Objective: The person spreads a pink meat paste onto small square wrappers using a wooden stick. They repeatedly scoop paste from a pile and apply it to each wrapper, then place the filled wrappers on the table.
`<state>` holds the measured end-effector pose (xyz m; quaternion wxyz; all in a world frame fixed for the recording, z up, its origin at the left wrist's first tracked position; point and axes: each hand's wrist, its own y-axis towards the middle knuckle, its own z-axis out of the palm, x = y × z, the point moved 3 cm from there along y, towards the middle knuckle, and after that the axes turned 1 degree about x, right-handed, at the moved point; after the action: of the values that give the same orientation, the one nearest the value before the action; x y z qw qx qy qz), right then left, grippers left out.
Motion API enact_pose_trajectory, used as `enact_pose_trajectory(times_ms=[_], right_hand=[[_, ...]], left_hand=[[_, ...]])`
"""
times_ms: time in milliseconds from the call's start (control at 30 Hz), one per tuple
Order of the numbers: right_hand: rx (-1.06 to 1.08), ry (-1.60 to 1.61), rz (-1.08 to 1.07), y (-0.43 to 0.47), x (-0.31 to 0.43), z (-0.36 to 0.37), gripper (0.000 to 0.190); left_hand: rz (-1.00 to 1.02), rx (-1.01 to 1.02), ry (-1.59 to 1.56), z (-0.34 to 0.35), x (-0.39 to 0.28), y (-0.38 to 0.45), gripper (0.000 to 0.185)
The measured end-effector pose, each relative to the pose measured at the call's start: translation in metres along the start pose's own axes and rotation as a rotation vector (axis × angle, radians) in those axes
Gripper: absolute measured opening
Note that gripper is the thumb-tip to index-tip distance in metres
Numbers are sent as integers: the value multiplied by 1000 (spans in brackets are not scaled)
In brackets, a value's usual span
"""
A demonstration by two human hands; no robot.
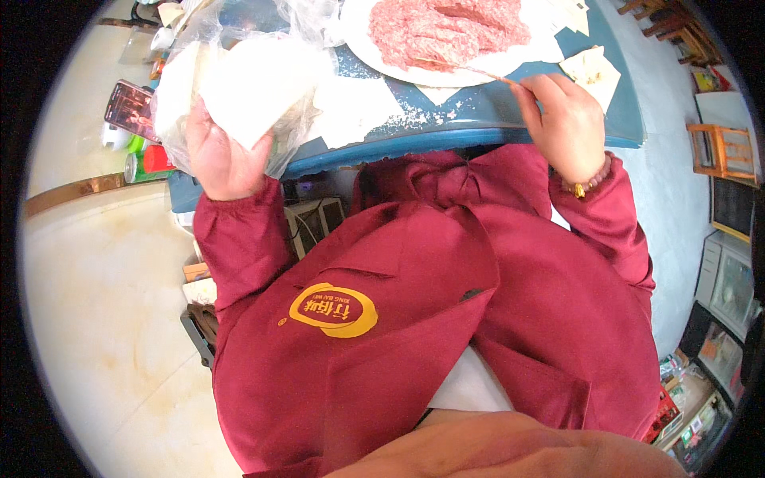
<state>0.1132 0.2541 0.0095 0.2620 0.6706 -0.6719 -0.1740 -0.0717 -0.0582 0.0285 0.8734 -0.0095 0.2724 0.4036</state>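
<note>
On my left hand (pixel 221 155) lies a thin white dough wrapper (pixel 260 83), its pointed corner hanging over the palm. Behind it is a clear plastic bag (pixel 299 128) with pale sheets inside. My right hand (pixel 565 122) pinches the end of a thin stick-like tool (pixel 487 74). Its far tip rests in pink minced meat (pixel 448 30), heaped on a white plate (pixel 388 66). Another white wrapper (pixel 352 110) lies flat between the bag and the plate, beside scattered white flour (pixel 427 113).
The blue table (pixel 502 113) has its front edge close to my apron (pixel 418 269). Folded wrappers (pixel 591 71) sit by its right side. A phone (pixel 131 107) with a lit screen and a green can (pixel 146 167) are at the left. A wooden chair (pixel 723 151) stands far right.
</note>
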Motion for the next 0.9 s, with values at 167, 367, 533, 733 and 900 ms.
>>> enact_pose_trajectory(times_ms=[167, 367, 533, 733, 900], right_hand=[[-27, -75, -166, 13, -2, 13, 23], [2, -16, -194, 13, -2, 29, 25], [43, 24, -129, 4, 1, 36, 25], [23, 152, -33, 1, 5, 29, 25], [56, 9, -89, 5, 12, 43, 24]], left_hand=[[-122, 66, -302, -6, 39, -15, 45], [-145, -78, -300, -5, 49, -33, 48], [-169, -159, 225, -11, 60, -36, 49], [-243, -231, -141, -20, 79, -37, 47], [-265, -220, -174, -17, 82, -35, 46]])
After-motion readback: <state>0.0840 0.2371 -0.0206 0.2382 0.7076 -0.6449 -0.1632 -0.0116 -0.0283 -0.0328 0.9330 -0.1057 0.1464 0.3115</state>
